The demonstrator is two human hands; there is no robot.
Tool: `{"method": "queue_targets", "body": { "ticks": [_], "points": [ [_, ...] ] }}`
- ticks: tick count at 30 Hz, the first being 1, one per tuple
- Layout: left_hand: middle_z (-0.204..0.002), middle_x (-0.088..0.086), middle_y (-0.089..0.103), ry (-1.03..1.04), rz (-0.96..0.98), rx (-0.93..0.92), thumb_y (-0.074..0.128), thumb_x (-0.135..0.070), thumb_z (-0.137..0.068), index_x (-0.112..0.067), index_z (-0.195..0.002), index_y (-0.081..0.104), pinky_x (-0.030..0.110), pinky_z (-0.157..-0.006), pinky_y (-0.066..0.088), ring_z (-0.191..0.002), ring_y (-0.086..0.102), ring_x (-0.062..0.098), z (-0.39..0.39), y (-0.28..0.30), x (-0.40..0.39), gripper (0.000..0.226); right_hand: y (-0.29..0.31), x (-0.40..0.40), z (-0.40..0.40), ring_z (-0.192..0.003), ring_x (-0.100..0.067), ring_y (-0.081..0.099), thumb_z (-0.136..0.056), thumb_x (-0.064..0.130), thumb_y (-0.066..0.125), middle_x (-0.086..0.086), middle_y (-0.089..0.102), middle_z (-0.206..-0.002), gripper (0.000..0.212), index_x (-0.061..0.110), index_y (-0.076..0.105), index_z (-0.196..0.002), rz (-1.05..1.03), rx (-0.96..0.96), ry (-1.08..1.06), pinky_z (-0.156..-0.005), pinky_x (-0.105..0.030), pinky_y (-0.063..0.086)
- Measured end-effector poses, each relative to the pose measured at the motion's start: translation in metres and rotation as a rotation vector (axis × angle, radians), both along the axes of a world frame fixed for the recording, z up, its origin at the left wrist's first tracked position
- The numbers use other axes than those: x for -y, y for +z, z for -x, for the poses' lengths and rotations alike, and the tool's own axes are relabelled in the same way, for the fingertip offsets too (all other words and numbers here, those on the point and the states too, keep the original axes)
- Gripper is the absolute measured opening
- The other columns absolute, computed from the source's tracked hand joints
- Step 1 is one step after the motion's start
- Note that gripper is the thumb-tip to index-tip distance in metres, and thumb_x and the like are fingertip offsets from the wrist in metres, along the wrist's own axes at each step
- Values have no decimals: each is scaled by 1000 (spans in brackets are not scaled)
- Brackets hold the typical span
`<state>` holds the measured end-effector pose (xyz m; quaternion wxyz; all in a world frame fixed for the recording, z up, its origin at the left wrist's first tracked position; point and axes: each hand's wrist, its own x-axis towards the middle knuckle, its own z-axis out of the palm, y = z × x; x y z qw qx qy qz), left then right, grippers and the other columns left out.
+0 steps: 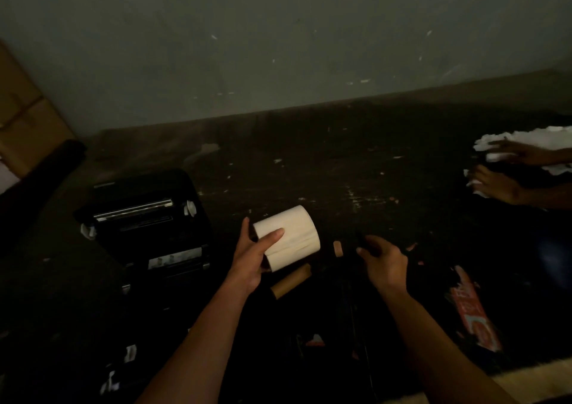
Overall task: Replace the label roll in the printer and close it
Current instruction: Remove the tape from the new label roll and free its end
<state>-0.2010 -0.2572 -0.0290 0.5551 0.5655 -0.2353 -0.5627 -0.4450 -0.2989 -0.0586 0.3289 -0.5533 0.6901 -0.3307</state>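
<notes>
The scene is dim. A black label printer (145, 224) sits open on the dark table at the left, its metal bar and white side tabs showing. My left hand (252, 256) grips a full white label roll (294, 236) just right of the printer, held above the table. An empty brown cardboard core (291, 281) lies below the roll. My right hand (385, 261) hovers further right, fingers curled around a dark object that I cannot make out. A small brown piece (338, 248) lies between the hands.
Another person's two hands (507, 168) handle white crumpled paper (526, 140) at the far right. A red printed wrapper (473, 313) lies at the right front. A cardboard box (28, 115) and a dark roll (40, 168) lean at the far left. Paper scraps dot the table.
</notes>
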Motion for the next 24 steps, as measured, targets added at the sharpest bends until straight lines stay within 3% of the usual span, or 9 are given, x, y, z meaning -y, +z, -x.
{"method": "queue_targets", "body": {
  "ticks": [4,8,12,16,21,24],
  "points": [
    [-117,-4,65,-24,40,31,91,-45,-38,-46,-131,39,45,-69,55,-107,62,24,-2,5,11,106,37,18,8,-113,-15,56,-80,16,69,-5,63,-122,51,16,52,-128,242,21,-51,-92,-21,35],
    [-119,-3,61,-45,32,-19,92,-42,-36,-46,-139,29,43,-69,55,-107,60,25,-4,10,23,121,67,32,6,-103,0,51,-80,19,69,0,64,-118,59,21,44,-134,410,53,-46,-89,-16,36],
    [-122,-1,58,-76,30,-104,93,-37,-34,-45,-143,19,42,-69,55,-108,59,27,-5,12,30,132,82,42,4,-100,4,49,-80,20,69,-1,64,-119,61,23,43,-134,462,119,-50,-83,-9,35],
    [-119,2,61,-63,64,-166,85,-27,-50,-41,-142,24,40,-68,55,-107,60,27,-6,13,35,112,82,45,1,-100,3,50,-79,19,69,-2,63,-120,62,24,42,-135,484,131,-36,-83,-13,37],
    [-123,6,60,-68,70,-211,80,-25,-59,-39,-139,32,47,-76,54,-110,59,31,-13,15,39,95,84,52,-2,-101,2,52,-80,19,69,1,63,-119,62,24,41,-135,488,165,-1,-74,0,32],
    [-122,9,61,-96,92,-239,78,-25,-63,-37,-132,43,52,-78,54,-110,59,33,-17,15,43,78,82,54,-4,-103,1,54,-80,19,69,2,64,-119,62,24,41,-136,491,192,18,-76,-1,33]
  ]
}}
